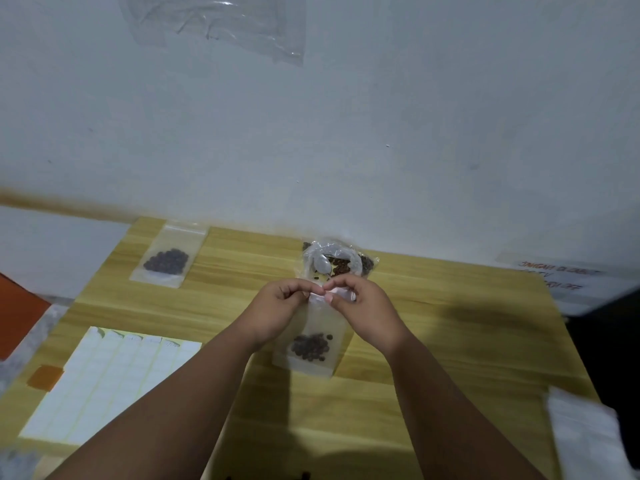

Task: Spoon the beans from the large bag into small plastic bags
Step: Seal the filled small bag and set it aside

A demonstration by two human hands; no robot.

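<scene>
We count two small clear plastic bags, each with a dark heap of round beans at its bottom. The small bag in front of us stands upright on the yellow wood-grain desk, its beans settled low. Our left hand and right hand meet at its top edge. The curled fingers of both pinch the strip there.

Just behind our hands sits the one large bag, crinkled and glossy, with its mouth rolled open. A single pale spoon lies inside it on the loose beans. The second small bag lies flat near the desk's far left corner, well apart.

One white sheet of labels covers the near left. The desk's right half is bare wood up to a white sheet at the near right edge.
</scene>
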